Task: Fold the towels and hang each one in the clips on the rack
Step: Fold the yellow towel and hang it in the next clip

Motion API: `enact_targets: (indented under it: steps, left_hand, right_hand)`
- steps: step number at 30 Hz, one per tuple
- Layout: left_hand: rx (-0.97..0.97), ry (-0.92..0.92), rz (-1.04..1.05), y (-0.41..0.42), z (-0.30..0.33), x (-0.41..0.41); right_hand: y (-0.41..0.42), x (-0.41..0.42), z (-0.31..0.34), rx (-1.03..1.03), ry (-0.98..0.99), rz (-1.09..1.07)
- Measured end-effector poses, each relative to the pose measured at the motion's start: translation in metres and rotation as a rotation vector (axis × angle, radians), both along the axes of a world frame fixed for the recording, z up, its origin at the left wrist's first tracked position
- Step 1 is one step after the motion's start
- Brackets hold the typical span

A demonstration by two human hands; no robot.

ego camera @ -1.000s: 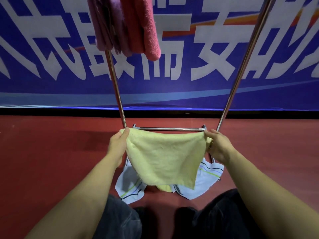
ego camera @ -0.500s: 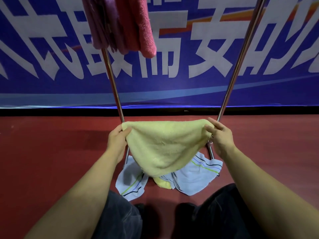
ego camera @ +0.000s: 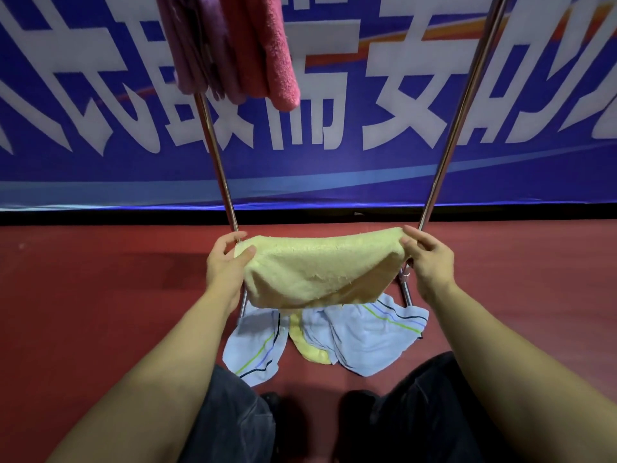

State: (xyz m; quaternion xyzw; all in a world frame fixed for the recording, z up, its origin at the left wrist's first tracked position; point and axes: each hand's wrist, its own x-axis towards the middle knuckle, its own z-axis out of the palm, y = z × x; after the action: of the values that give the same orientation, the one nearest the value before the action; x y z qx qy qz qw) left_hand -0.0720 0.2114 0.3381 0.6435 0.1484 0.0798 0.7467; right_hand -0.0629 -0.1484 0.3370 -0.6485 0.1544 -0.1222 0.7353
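Towels in view number five by count: one yellow towel (ego camera: 317,265) held in the air, two light blue striped towels (ego camera: 364,335) on the floor, one further yellow towel (ego camera: 309,350) lying between the two blue ones, and at least two pink towels (ego camera: 233,45) hanging at the top of the rack, one purplish and one coral; the exact number of pink pieces cannot be determined from the folds.

Rack (ego camera: 447,142): two slanted metal poles, left and right, rising from the red floor (ego camera: 83,295) in front of a blue banner (ego camera: 334,162) with white characters.

Hands: two. The left hand (ego camera: 224,265) pinches the left end of the held yellow towel, thumb on the near face, fingers (ego camera: 230,237) curled over the top edge. The right hand (ego camera: 427,259) pinches the right end in the same manner, thumb in front, fingers over the top.

Position of the held towel: folded double, stretched level between both hands, its top edge running from one set of fingers to the other, its lower edge hanging free. It sits between the two poles near their lower ends, above the towels on the floor and well below the pink towels.

Two dark-trousered legs (ego camera: 233,422) show at the bottom edge.
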Motion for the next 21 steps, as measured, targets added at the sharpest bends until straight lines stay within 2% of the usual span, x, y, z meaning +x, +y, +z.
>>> enact_targets:
  steps: [5,10,15,21]
  left_hand:
    - [-0.094,0.078,-0.097,-0.005,0.004,-0.001]
    - [-0.205,0.107,0.007,-0.008,0.01,-0.005]
    - [-0.181,0.104,0.079,-0.004,0.002,-0.001]
    - [-0.234,0.147,-0.065,-0.002,-0.004,0.0]
  right_hand:
    - [-0.002,0.0,-0.002,-0.041,0.016,0.01]
    - [-0.002,-0.002,-0.001,-0.102,0.027,0.031]
    - [-0.003,-0.003,-0.001,-0.117,0.007,0.014]
    - [-0.004,-0.001,0.0,-0.079,0.02,-0.015]
